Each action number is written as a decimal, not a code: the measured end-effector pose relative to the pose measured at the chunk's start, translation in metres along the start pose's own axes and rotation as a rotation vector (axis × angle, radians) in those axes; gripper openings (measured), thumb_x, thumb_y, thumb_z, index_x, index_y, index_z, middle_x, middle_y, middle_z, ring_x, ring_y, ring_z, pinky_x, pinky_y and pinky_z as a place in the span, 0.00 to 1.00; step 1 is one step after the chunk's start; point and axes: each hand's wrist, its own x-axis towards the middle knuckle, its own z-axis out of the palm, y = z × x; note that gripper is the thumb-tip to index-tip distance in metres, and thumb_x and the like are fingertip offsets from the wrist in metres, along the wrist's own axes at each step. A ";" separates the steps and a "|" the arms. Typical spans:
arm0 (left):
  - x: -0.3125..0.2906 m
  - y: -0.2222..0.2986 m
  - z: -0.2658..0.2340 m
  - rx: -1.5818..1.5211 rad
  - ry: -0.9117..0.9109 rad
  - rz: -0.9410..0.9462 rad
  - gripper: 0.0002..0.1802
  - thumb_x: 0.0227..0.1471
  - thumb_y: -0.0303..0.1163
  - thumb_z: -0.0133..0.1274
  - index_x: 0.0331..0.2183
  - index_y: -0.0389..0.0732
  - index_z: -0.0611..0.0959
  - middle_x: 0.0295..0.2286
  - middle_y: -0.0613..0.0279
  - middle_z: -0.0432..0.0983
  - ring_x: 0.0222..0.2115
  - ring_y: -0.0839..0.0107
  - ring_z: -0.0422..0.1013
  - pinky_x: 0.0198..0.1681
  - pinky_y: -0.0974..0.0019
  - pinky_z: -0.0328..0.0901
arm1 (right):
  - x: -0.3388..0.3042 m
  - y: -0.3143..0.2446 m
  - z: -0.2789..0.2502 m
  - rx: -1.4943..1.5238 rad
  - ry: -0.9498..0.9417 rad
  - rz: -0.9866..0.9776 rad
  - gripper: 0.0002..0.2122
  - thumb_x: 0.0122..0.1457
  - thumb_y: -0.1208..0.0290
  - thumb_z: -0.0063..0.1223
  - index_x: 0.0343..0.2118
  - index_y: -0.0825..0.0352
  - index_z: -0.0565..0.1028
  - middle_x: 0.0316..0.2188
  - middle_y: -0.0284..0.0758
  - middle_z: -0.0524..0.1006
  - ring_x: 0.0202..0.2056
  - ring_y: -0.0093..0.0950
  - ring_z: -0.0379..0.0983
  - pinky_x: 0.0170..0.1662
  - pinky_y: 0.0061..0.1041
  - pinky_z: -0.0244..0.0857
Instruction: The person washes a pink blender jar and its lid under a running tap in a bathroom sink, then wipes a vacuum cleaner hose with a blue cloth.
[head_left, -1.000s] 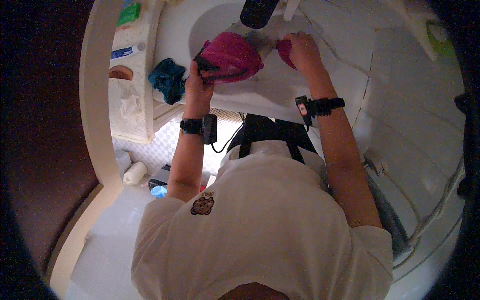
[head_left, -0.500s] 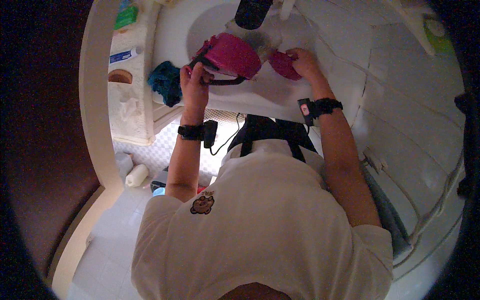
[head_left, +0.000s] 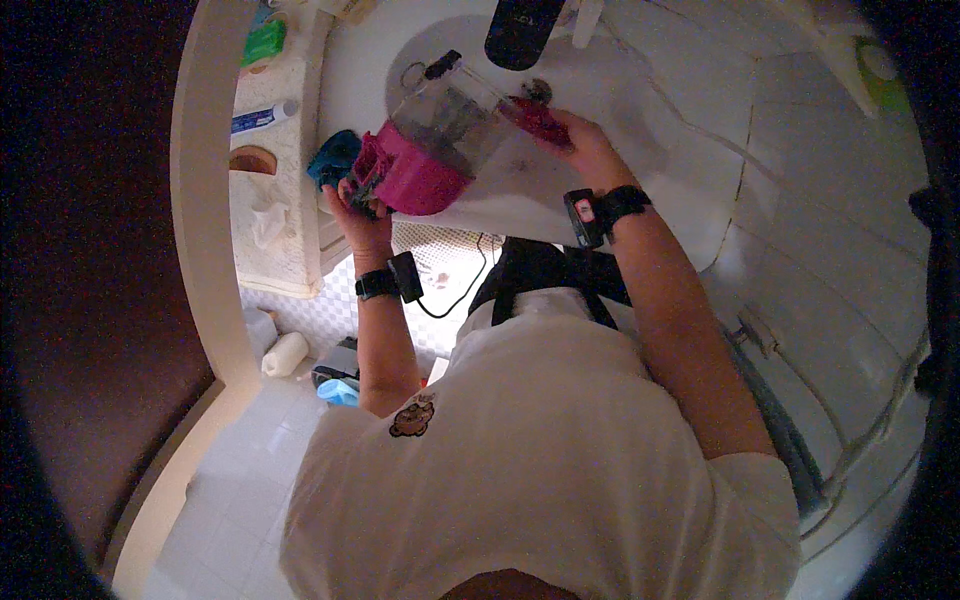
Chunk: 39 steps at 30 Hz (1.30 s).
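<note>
A broad white washbasin with a smooth, sloping bowl fills the upper middle of the view. Below it comes the person's white short-sleeved T-shirt with a small brown animal patch. To the left runs a cream, marbled ledge.

Over the near-left part of the basin is a tilted container with a clear plastic body and a bright pink collar. Its pink end slants toward the person's left hand, its clear end points away to the upper right, and a black catch sits on its far edge. The left grip is curled around the dark fitting at the pink end. A black cylinder stands out at the far side of the basin.

A crumpled dark teal cloth lies at the basin's left edge, just beside the left fingertips. The right hand pinches a deep pink, rounded piece in its grip; the piece overlaps the clear body in view, and I cannot tell whether they touch.

A blue and white tube lies on the ledge. Smallest is the round metal drain, just beyond the pink piece.
</note>
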 end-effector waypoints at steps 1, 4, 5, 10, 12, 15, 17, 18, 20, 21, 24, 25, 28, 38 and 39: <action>-0.001 0.001 -0.001 -0.003 -0.023 -0.013 0.21 0.56 0.60 0.43 0.27 0.53 0.74 0.18 0.73 0.69 0.15 0.78 0.60 0.14 0.75 0.52 | -0.002 0.004 0.003 -0.018 0.021 -0.030 0.14 0.57 0.73 0.50 0.46 0.73 0.70 0.41 0.42 0.75 0.37 0.38 0.75 0.39 0.32 0.75; -0.004 0.003 -0.001 -0.040 -0.106 -0.027 0.18 0.57 0.55 0.44 0.30 0.52 0.75 0.21 0.72 0.72 0.16 0.78 0.61 0.15 0.75 0.52 | -0.011 0.007 0.008 0.089 0.019 -0.114 0.13 0.56 0.75 0.51 0.44 0.73 0.70 0.40 0.42 0.75 0.38 0.37 0.75 0.41 0.30 0.75; -0.005 0.004 -0.001 -0.041 -0.125 -0.022 0.18 0.57 0.54 0.44 0.31 0.51 0.76 0.22 0.72 0.72 0.16 0.78 0.62 0.16 0.75 0.53 | -0.014 0.005 0.009 0.147 0.063 -0.077 0.13 0.56 0.76 0.51 0.44 0.73 0.70 0.40 0.42 0.75 0.39 0.37 0.75 0.42 0.29 0.75; -0.009 0.005 0.001 0.000 -0.234 -0.022 0.21 0.57 0.53 0.44 0.40 0.46 0.76 0.27 0.68 0.74 0.18 0.78 0.63 0.19 0.75 0.56 | -0.025 -0.015 0.009 0.073 -0.107 -0.215 0.14 0.56 0.77 0.51 0.45 0.75 0.69 0.39 0.45 0.75 0.39 0.36 0.75 0.41 0.28 0.75; -0.009 0.005 0.000 0.008 -0.243 -0.027 0.22 0.57 0.53 0.44 0.41 0.45 0.76 0.27 0.68 0.74 0.18 0.78 0.62 0.20 0.74 0.56 | -0.025 -0.018 0.005 0.055 -0.139 -0.217 0.14 0.56 0.77 0.51 0.44 0.75 0.69 0.39 0.44 0.75 0.38 0.36 0.75 0.40 0.27 0.75; -0.006 0.006 -0.003 -0.005 -0.217 -0.035 0.23 0.56 0.53 0.46 0.41 0.44 0.76 0.25 0.69 0.73 0.17 0.78 0.61 0.19 0.73 0.55 | -0.016 -0.023 -0.012 -0.441 -0.151 -0.387 0.13 0.56 0.76 0.52 0.43 0.73 0.70 0.40 0.42 0.75 0.37 0.34 0.75 0.39 0.28 0.75; -0.003 0.006 -0.006 -0.062 -0.282 -0.054 0.23 0.55 0.53 0.47 0.41 0.44 0.77 0.23 0.70 0.72 0.17 0.78 0.59 0.19 0.74 0.54 | -0.005 -0.036 -0.026 -1.335 -0.083 -0.647 0.13 0.55 0.73 0.54 0.43 0.73 0.71 0.40 0.41 0.75 0.36 0.34 0.75 0.38 0.27 0.74; -0.002 0.006 -0.007 -0.076 -0.257 -0.051 0.23 0.55 0.53 0.47 0.40 0.44 0.78 0.23 0.70 0.72 0.16 0.78 0.59 0.18 0.74 0.53 | -0.002 -0.044 -0.034 -1.527 -0.006 -0.709 0.14 0.55 0.72 0.55 0.42 0.73 0.72 0.40 0.41 0.75 0.36 0.33 0.75 0.37 0.27 0.74; -0.001 0.004 -0.010 -0.104 -0.158 -0.052 0.22 0.54 0.53 0.48 0.39 0.45 0.78 0.21 0.71 0.71 0.16 0.78 0.58 0.18 0.74 0.53 | 0.017 -0.063 -0.031 -1.433 0.220 -0.503 0.14 0.55 0.69 0.56 0.42 0.72 0.72 0.40 0.40 0.75 0.35 0.32 0.74 0.37 0.27 0.74; 0.000 0.003 -0.010 -0.117 -0.186 -0.009 0.21 0.54 0.53 0.48 0.37 0.45 0.78 0.20 0.71 0.71 0.16 0.78 0.58 0.18 0.75 0.52 | 0.021 -0.071 -0.028 -1.143 0.241 -0.455 0.15 0.55 0.68 0.56 0.41 0.72 0.72 0.40 0.39 0.75 0.34 0.31 0.74 0.36 0.27 0.74; 0.000 0.000 -0.012 -0.170 -0.136 0.005 0.20 0.53 0.52 0.49 0.34 0.46 0.78 0.19 0.71 0.69 0.15 0.78 0.57 0.17 0.75 0.52 | 0.023 -0.089 -0.013 -0.311 0.177 -0.359 0.14 0.56 0.66 0.56 0.41 0.70 0.73 0.38 0.37 0.75 0.33 0.30 0.74 0.36 0.27 0.74; 0.000 0.001 -0.012 -0.155 -0.117 0.009 0.19 0.53 0.52 0.49 0.34 0.46 0.78 0.18 0.71 0.69 0.15 0.78 0.57 0.17 0.75 0.52 | 0.023 -0.095 -0.006 -0.337 0.190 -0.389 0.14 0.56 0.66 0.56 0.40 0.69 0.73 0.37 0.36 0.75 0.33 0.29 0.74 0.36 0.28 0.74; -0.002 0.002 -0.013 -0.140 -0.124 0.002 0.19 0.53 0.52 0.48 0.33 0.46 0.77 0.17 0.71 0.67 0.15 0.78 0.57 0.17 0.74 0.52 | 0.026 -0.109 0.007 -0.451 0.037 -0.351 0.13 0.56 0.66 0.56 0.40 0.69 0.73 0.35 0.36 0.76 0.33 0.30 0.75 0.38 0.29 0.73; -0.010 0.003 -0.006 -0.129 -0.119 -0.031 0.22 0.54 0.55 0.47 0.33 0.45 0.76 0.15 0.72 0.63 0.13 0.78 0.56 0.17 0.75 0.52 | 0.042 -0.113 0.003 -0.386 -0.010 -0.385 0.10 0.59 0.73 0.49 0.41 0.74 0.72 0.35 0.41 0.78 0.35 0.32 0.77 0.43 0.28 0.73; -0.010 0.003 -0.006 -0.131 -0.114 -0.033 0.22 0.54 0.55 0.47 0.33 0.45 0.76 0.15 0.72 0.63 0.13 0.78 0.56 0.17 0.75 0.52 | 0.040 -0.113 0.005 -0.371 0.000 -0.351 0.10 0.59 0.74 0.49 0.41 0.74 0.72 0.35 0.41 0.78 0.35 0.32 0.77 0.43 0.29 0.73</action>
